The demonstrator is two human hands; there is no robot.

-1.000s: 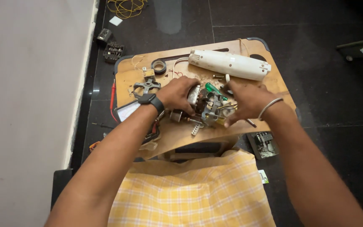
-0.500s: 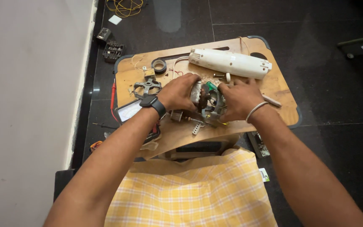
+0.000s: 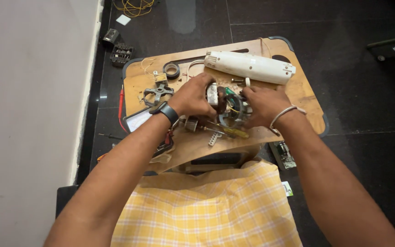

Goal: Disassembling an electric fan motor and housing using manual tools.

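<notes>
motor assembly (image 3: pixel 228 106) on our wooden worktop (image 3: pixel 298 87), our left hand (image 3: pixel 193 97) and right hand (image 3: pixel 265 104) both with fingers clasped around it, white casing (image 3: pixel 250 67) just behind, screwdriver (image 3: pixel 227 131) lying in front

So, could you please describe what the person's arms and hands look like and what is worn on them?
Both arms are bare, with no sleeves or gloves. The left hand has a black wristband, like a watch or fitness band, on its wrist. The right hand has a thin silver bangle round its wrist.
</notes>
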